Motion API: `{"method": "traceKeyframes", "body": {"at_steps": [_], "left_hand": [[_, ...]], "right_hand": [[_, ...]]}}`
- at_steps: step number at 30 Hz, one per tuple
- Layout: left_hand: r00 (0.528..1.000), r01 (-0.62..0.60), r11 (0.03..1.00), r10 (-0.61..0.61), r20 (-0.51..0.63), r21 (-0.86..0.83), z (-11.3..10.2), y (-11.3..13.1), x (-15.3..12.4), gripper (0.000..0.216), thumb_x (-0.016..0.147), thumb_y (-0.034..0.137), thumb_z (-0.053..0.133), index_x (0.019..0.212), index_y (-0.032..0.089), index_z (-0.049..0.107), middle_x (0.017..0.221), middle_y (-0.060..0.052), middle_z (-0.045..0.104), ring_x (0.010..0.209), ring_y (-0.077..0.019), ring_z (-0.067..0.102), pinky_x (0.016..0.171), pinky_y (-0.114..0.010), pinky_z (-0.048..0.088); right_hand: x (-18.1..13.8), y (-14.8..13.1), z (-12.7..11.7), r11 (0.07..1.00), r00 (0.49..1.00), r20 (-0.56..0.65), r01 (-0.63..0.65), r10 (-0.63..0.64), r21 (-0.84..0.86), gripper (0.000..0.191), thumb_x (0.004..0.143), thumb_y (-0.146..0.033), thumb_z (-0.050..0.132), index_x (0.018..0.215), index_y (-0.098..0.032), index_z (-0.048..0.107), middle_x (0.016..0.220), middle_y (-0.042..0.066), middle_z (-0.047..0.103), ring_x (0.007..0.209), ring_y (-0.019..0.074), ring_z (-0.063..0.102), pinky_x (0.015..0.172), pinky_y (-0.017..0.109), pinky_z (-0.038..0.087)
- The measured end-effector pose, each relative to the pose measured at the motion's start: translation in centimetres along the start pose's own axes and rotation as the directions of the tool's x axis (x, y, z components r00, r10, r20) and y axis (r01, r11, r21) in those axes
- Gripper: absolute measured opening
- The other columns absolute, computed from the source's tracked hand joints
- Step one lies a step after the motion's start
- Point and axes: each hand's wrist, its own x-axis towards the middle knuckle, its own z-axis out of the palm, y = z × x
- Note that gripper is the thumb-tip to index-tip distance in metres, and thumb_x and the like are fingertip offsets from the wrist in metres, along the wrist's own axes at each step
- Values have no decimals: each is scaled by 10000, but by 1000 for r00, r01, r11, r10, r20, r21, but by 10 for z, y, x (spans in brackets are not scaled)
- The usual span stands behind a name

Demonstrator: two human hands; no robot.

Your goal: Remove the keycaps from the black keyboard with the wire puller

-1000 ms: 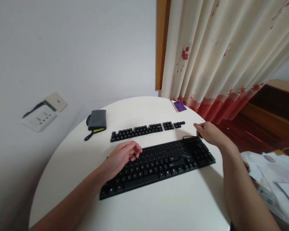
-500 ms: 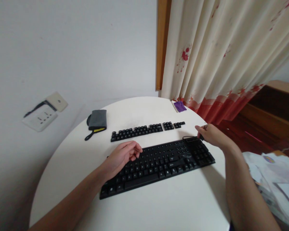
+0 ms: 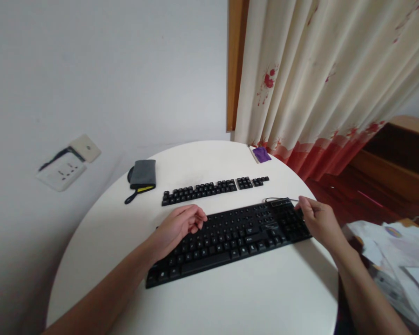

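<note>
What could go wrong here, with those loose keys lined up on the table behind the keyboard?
The row of loose keycaps lies unsecured just behind the black keyboard; if the left hand or right hand pushes the keyboard back, the caps might scatter. The keyboard's right end and the right hand are near the edge of the round table, so a cap could roll off. The thin cable might snag fingers.

A black keyboard [image 3: 230, 239] lies flat and slanted across the frame's lower middle, its right end higher

Black keyboard [image 3: 230, 237]; white surface [image 3: 251, 298]; grey pouch [image 3: 143, 173], yellow edge; purple cloth [image 3: 261, 154]; cream curtain [image 3: 321, 79], red flowers.
</note>
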Motion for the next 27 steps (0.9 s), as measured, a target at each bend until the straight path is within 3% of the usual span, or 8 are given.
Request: {"method": "traceKeyframes", "body": {"at_steps": [4, 9, 16, 19, 24, 27], "left_hand": [[1000, -4, 1000, 4, 0, -6, 0, 0, 0, 276, 893, 391, 610, 802, 135, 654, 806, -66, 637, 695, -155, 535, 609, -274, 357], [1000, -1, 1000, 1, 1, -6, 1, 2, -3, 264, 893, 382, 607, 813, 135, 655, 815, -69, 642, 707, -159, 545, 619, -277, 362], [1000, -6, 1000, 7, 18, -24, 2, 2, -4, 261, 906, 366, 589, 802, 135, 653, 832, -76, 651, 711, -156, 550, 622, -279, 362], [1000, -5, 1000, 5, 25, -18, 2, 2, -5, 262, 907, 362, 580, 799, 134, 652, 826, -74, 648, 711, -155, 547, 625, -281, 361], [999, -6, 1000, 6, 33, -5, 1, 2, -4, 262, 904, 362, 573, 805, 132, 648, 818, -73, 644, 714, -157, 548, 625, -282, 360], [999, -5, 1000, 5, 39, 0, 1, 2, -3, 264, 906, 362, 568, 810, 129, 646, 818, -68, 641, 717, -154, 548, 625, -276, 363]], "right_hand": [[11, 5, 4, 984, 997, -12, -79, 81, 157, 528, 929, -573, 428, 696, -170, 679, 477, 1, 503, 461, 160, 484, 488, 269, 365], [25, 5, 6, 886, 962, 75, -270, 261, 378, 525, 897, -586, 482, 626, -164, 640, 442, -10, 469, 400, 132, 440, 419, 246, 335], [30, 3, 7, 837, 936, 85, -345, 343, 425, 470, 871, -533, 521, 587, -172, 621, 418, -17, 444, 392, 127, 413, 404, 241, 321], [27, 4, 7, 876, 955, 85, -295, 284, 381, 486, 885, -559, 500, 601, -181, 616, 434, -23, 439, 408, 128, 403, 429, 247, 328], [15, 3, 9, 995, 998, 64, 17, -24, 96, 445, 899, -553, 501, 631, -207, 580, 506, -16, 494, 505, 150, 455, 531, 263, 349], [12, 4, 12, 996, 993, 83, 86, -87, 18, 424, 905, -539, 508, 663, -204, 606, 546, -3, 536, 542, 159, 483, 569, 269, 363]]}}
